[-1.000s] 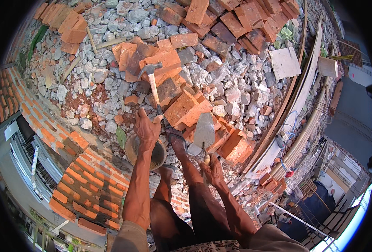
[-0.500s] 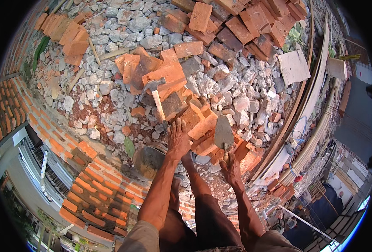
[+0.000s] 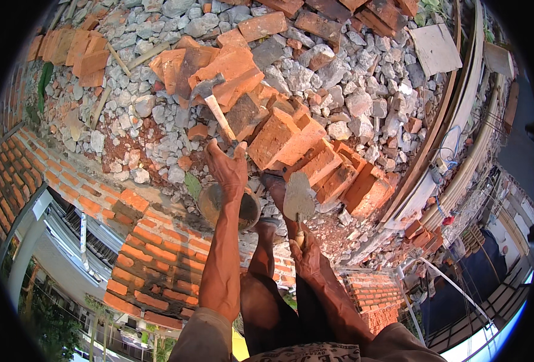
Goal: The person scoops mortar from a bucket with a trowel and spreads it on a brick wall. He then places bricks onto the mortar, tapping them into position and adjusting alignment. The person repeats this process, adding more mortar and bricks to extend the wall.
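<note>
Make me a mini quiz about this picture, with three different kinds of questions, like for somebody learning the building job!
1. Pick one. What is in the right hand?
A) a blue plastic cup
B) a grey-bladed trowel with a pale wooden handle
C) a long yellow rope

2. True or false? The hammer with a dark metal head and pale wooden handle has its handle end nearer the left hand than its head is.

3. Fill the gap. The round, open-topped, dull-coloured bucket is partly hidden behind the person's ____ forearm.

Key: 1. B; 2. True; 3. left.
</note>
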Motion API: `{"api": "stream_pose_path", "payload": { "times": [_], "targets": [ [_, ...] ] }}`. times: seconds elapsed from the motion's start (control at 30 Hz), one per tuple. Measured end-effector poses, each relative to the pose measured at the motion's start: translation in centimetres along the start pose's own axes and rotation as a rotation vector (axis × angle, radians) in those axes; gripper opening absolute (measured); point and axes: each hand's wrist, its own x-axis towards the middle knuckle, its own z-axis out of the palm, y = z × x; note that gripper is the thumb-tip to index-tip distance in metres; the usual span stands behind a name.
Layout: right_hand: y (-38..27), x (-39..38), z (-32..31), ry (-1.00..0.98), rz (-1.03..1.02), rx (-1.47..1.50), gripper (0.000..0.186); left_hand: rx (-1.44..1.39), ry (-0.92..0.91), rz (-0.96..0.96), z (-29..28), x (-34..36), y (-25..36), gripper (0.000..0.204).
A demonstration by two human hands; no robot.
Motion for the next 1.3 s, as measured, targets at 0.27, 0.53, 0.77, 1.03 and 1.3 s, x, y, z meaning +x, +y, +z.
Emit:
{"api": "stream_pose_path", "payload": {
  "times": [0.27, 0.53, 0.77, 1.03, 1.3],
  "targets": [
    [2.1, -1.7, 1.4, -0.119, -0.099, -0.080, 0.038, 0.045, -0.157, 0.098, 0.9, 8.2, -1.0, 0.053],
    [1.1, -1.7, -1.1, -0.135, -0.064, -0.212, 0.039, -1.060, -0.473, -0.350, -8.9, 3.8, 4.2, 0.036],
    [-1.0, -1.7, -2.5, -0.230, 0.025, -0.248, 0.036, -0.812, 0.393, 0.179, -15.2, 3.0, 11.2, 0.036],
    [-2.1, -1.6, -2.3, -0.394, 0.144, -0.310, 0.034, 0.227, -0.133, 0.140, -7.5, 4.4, 8.5, 0.024],
    [1.3, -1.6, -0.6, -0.257, 0.089, -0.254, 0.037, 0.006, 0.134, 0.010, -11.8, 4.9, 11.3, 0.019]
  ]
}}
